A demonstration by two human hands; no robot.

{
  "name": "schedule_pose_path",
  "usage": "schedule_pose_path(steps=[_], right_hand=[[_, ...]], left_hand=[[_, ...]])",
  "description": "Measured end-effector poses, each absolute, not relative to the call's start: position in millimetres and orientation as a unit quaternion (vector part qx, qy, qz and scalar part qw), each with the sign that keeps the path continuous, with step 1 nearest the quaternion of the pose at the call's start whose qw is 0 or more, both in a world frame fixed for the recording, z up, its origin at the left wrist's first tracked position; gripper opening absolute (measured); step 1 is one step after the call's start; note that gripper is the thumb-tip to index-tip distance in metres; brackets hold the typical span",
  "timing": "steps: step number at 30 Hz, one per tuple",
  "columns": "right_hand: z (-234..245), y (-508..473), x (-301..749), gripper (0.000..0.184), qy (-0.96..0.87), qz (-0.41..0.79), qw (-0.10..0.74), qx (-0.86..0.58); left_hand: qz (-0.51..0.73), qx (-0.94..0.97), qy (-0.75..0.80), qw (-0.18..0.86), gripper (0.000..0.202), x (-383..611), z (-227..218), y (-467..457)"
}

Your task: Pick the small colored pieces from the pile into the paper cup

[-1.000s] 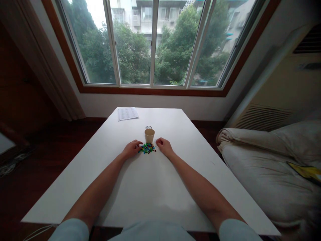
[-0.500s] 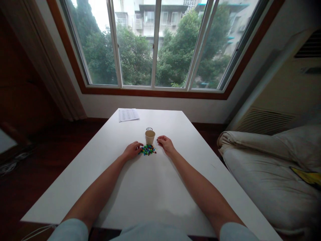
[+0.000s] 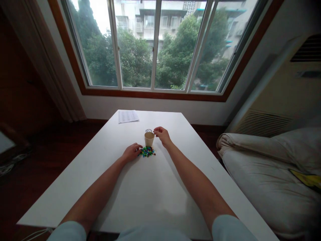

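A small heap of colourful beads (image 3: 147, 152) lies on the white table (image 3: 140, 197). Just behind it stands a tan paper cup (image 3: 149, 139), with a small clear glass (image 3: 148, 131) behind that. My left hand (image 3: 131, 152) rests on the table at the heap's left edge, fingers curled and touching the beads. My right hand (image 3: 162, 135) is raised beside the cup's right rim, fingertips pinched together over the rim; whatever it holds is too small to make out.
A printed sheet of paper (image 3: 128, 116) lies at the table's far left corner. A bed with pale bedding (image 3: 271, 174) runs along the right side. A wide window (image 3: 155, 47) fills the far wall, and dark floor lies to the left.
My right hand lifted from the right side of the bead heap and moved up to the cup's rim with fingertips pinched. The left hand stayed at the heap.
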State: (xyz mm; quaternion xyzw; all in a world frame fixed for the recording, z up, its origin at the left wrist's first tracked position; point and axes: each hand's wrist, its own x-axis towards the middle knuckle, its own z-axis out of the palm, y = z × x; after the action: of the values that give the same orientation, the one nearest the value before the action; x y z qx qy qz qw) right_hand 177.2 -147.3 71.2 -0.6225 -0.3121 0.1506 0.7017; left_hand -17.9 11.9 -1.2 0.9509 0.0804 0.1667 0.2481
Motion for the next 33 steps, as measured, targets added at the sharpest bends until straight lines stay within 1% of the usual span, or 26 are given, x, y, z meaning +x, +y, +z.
schedule_pose_path(steps=[8,15,20,26,28,31,33], right_hand=[[66.6,-133.6,179.4,0.027,-0.329,0.141,0.666,-0.655],[68.0,-132.9,180.5,0.027,-0.335,0.094,0.637,-0.688],[72.9,-134.0,179.9,0.026,-0.334,0.091,0.658,-0.668],[75.9,-159.9,188.9,0.026,-0.333,0.012,0.628,-0.703],[74.6,-172.9,192.1,0.025,-0.340,-0.007,0.580,-0.740],[70.3,-190.6,195.9,0.016,-0.406,-0.019,0.428,-0.807],[65.5,-198.3,196.6,0.009,-0.449,0.022,0.339,-0.826]], left_hand=[[0.163,0.950,0.087,0.250,0.027,-18.4,1.3,10.2],[0.167,0.949,0.085,0.253,0.026,-19.2,2.1,10.6],[0.164,0.950,0.079,0.252,0.027,-19.0,2.9,10.9],[0.161,0.950,0.087,0.253,0.027,-19.6,4.5,9.6],[0.160,0.950,0.089,0.253,0.027,-20.1,5.3,8.7],[0.159,0.950,0.092,0.252,0.027,-20.2,6.1,8.2],[0.159,0.950,0.091,0.253,0.027,-20.0,6.1,8.9]])
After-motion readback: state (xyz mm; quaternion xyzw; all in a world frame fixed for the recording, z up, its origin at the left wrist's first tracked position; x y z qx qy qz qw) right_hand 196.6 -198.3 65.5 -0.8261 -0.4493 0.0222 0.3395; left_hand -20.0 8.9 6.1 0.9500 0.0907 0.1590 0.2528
